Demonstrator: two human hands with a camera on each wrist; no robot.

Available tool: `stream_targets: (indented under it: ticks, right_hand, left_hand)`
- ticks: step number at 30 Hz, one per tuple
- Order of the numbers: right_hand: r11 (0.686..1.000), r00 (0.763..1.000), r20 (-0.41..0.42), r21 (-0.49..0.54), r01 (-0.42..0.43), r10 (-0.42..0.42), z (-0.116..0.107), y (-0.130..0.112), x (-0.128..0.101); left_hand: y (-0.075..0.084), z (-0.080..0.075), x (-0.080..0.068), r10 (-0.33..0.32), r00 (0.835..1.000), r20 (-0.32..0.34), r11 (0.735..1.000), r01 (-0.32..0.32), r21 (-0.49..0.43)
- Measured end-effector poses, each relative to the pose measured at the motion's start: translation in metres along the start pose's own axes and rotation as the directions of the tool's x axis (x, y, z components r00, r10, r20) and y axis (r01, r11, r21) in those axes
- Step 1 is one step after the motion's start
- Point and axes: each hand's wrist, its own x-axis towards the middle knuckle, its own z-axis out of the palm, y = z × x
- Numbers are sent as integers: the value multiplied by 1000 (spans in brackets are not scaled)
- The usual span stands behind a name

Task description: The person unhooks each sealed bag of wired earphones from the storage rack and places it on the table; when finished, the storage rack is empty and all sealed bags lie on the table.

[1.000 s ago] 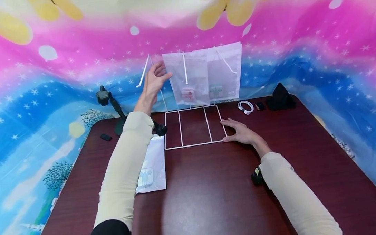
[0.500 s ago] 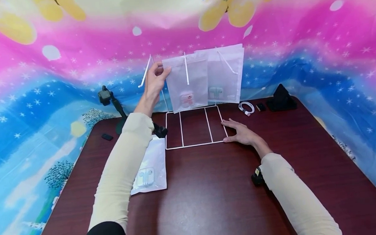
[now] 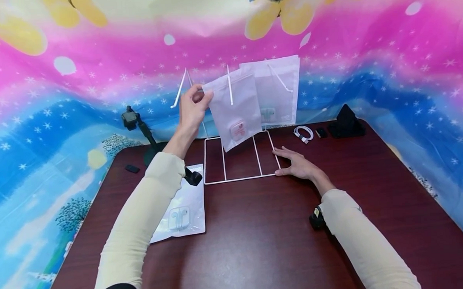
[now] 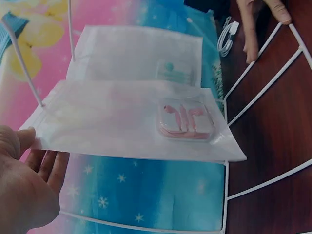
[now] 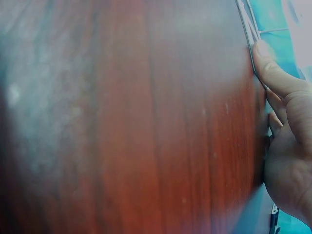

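My left hand [image 3: 193, 109] pinches the upper left edge of a translucent zip bag [image 3: 234, 104] between thumb and fingers. Inside that bag lies a clear case of pink earphones [image 4: 184, 119], low down. The bag tilts toward me, and the middle hook [image 3: 230, 85] of a white wire rack [image 3: 240, 178] overlaps its top. Behind it, another bag [image 3: 279, 92] with green earphones hangs at the right hook. My right hand [image 3: 299, 164] rests at the right front corner of the rack's base, thumb and fingers on the wire.
Flat on the table at left lies a bag [image 3: 193, 197] with pale earphones, partly under my left forearm. A coiled white cable [image 3: 303, 134], a black stand [image 3: 346, 122], a black tripod-like holder [image 3: 139, 126] and a small black object [image 3: 132, 168] stand around. A patterned cloth [image 3: 386, 71] hangs behind.
My left hand has gone from beside the bag to pinching its edge, then moved slightly down and toward me. The bag's lower end has swung forward and tilted. My right hand stays in place.
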Motion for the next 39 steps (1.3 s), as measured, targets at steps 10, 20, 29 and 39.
stream_targets:
  ticks: [10,20,29,39]
  right_hand:
    - [1000,1000,4,-1,-4,4,0,-1,0]
    - [1000,1000,2,3,-17,17,0,-2,-1]
    - [1000,1000,-1,3,-10,10,1,-3,-1]
    - [1000,1000,-7,14,-12,12,1,-2,-1]
  left_hand:
    - [6,-6,-31,0,999,-35,998,2,61]
    - [18,-14,-62,24,1000,-1,999,-24,39]
    - [28,-25,-85,29,998,52,994,-35,108]
    - [41,-32,-96,58,997,55,995,-62,82]
